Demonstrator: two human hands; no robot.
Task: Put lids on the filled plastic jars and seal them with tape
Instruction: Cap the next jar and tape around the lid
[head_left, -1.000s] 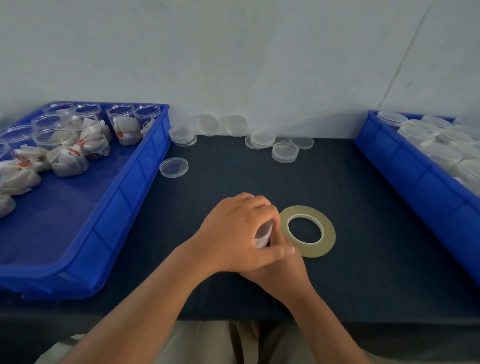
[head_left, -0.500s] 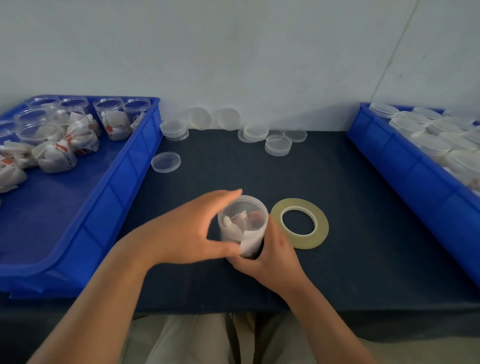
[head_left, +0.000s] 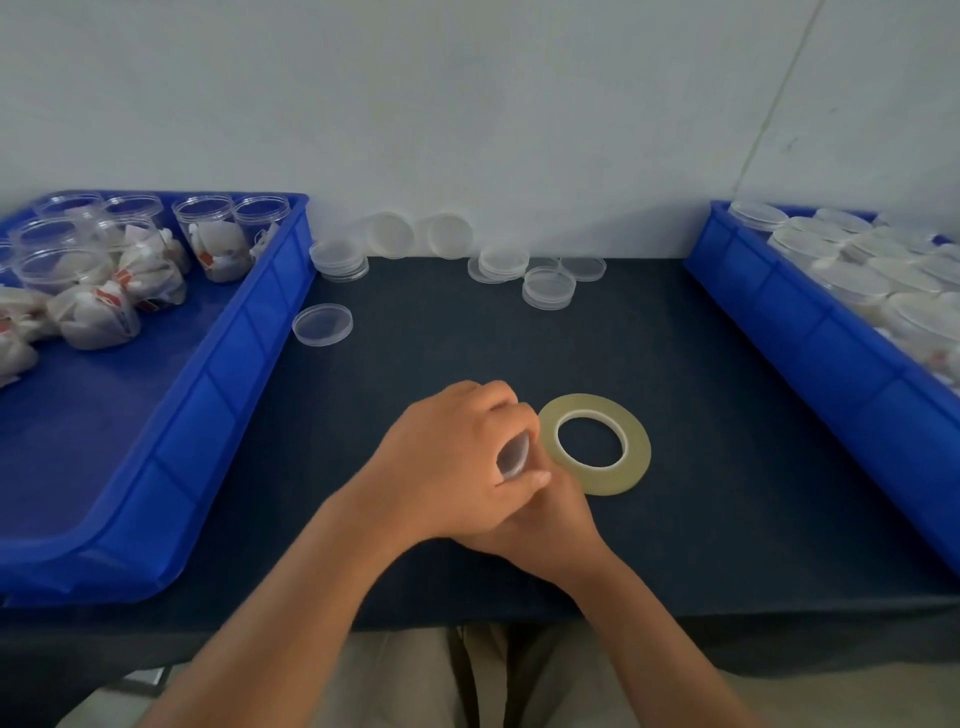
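My left hand (head_left: 452, 457) is cupped over the top of a small clear plastic jar (head_left: 513, 455) at the middle of the dark table, so only a sliver of the jar shows between the fingers. My right hand (head_left: 550, 514) grips the same jar from below and the near side, mostly hidden under the left hand. A yellowish roll of tape (head_left: 596, 442) lies flat just right of the hands. Loose clear lids (head_left: 548, 287) lie along the back wall, one lid (head_left: 322, 324) by the left bin.
A blue bin (head_left: 171, 441) on the left holds open filled jars (head_left: 213, 244) and loose white packets. A second blue bin (head_left: 810, 332) on the right holds lidded jars (head_left: 852, 275). The table's front edge runs just below my wrists.
Half a second ago the left hand was off to the side and the jar's open top showed. Now the left hand has closed down over the jar's top again.
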